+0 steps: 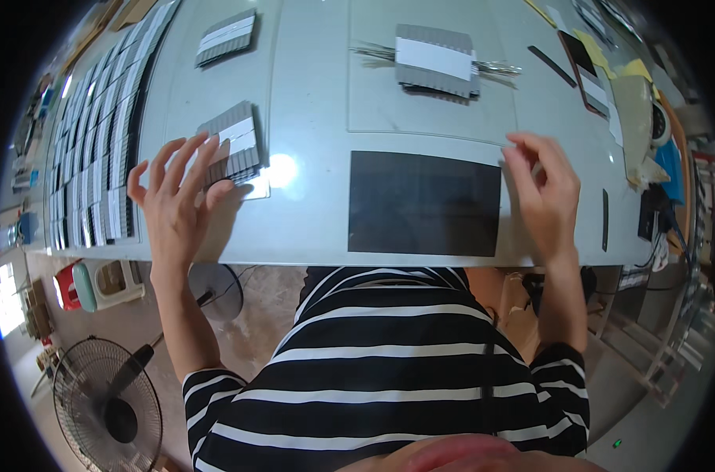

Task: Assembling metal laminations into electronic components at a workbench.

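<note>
Fingers of the left hand spread wide, palm down, tips resting on a small grey ribbed stack with a white band near the table's left side. Not gripping, just touching its near edge. Right hand hovering at the right edge of the black rectangular mat, fingers curled together in a pinch; too small to tell whether anything sits between the fingertips. Mat lying flat on the pale grey table, square in front of the striped shirt. Farther back, a larger grey stack with a white band, thin metal strips poking out both sides. Another small stack at the far left. Rows of many like pieces lined up along the left edge. Below the table, a floor fan at lower left.
</note>
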Demonstrator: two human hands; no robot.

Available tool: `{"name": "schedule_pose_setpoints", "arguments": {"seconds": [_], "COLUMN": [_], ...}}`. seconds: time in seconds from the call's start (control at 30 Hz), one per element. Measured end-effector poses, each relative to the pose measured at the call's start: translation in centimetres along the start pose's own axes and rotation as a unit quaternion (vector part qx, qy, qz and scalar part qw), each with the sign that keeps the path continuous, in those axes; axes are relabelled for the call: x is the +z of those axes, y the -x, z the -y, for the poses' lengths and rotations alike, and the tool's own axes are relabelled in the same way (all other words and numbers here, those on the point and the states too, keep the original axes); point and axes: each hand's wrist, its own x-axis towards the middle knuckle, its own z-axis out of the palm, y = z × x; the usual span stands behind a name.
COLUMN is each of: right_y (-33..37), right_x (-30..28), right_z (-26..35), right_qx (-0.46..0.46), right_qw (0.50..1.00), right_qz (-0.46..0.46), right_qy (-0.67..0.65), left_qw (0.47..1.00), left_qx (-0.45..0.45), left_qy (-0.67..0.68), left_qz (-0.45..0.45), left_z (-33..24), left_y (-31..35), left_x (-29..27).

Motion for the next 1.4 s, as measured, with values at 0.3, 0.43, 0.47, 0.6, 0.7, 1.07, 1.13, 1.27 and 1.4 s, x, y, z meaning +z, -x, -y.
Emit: {"name": "schedule_pose_setpoints", "arguments": {"seconds": [0.3, 0.43, 0.47, 0.6, 0.7, 1.07, 1.13, 1.27, 1.4], "right_y": [-7.1, -7.1, -7.0, -6.6, -6.4, -5.9, -5.1, -2.5, 0.3], "right_x": [1.7, 2.2, 2.1, 1.5, 1.1, 0.3, -0.5, -1.9, -1.7], "right_z": [-3.5, -4.2, -4.1, -4.2, -4.3, -3.7, -2.6, -1.2, -0.7], "right_qx": [-0.22, -0.227, -0.228, -0.23, -0.229, -0.234, -0.233, -0.214, -0.201], "right_qw": [0.947, 0.943, 0.944, 0.947, 0.947, 0.95, 0.954, 0.964, 0.968], "right_qz": [-0.051, -0.032, -0.032, -0.02, -0.012, -0.002, 0.006, 0.051, 0.072], "right_qy": [0.23, 0.24, 0.237, 0.222, 0.227, 0.208, 0.189, 0.15, 0.134], "left_qw": [0.98, 0.968, 0.966, 0.961, 0.956, 0.95, 0.952, 0.956, 0.959], "left_qx": [0.13, 0.159, 0.161, 0.17, 0.18, 0.19, 0.19, 0.189, 0.18], "left_qy": [0.099, 0.128, 0.129, 0.156, 0.169, 0.171, 0.159, 0.168, 0.196], "left_qz": [-0.113, -0.147, -0.153, -0.153, -0.156, -0.18, -0.182, -0.147, -0.093], "left_z": [-4.7, -6.0, -6.3, -7.3, -8.3, -9.3, -9.4, -10.2, -11.0], "left_y": [-9.6, -13.1, -13.8, -15.9, -16.8, -16.9, -15.7, -12.5, -9.6], "left_x": [-2.0, -0.3, 0.2, 1.7, 2.4, 2.5, 1.3, -1.1, -1.4]}}
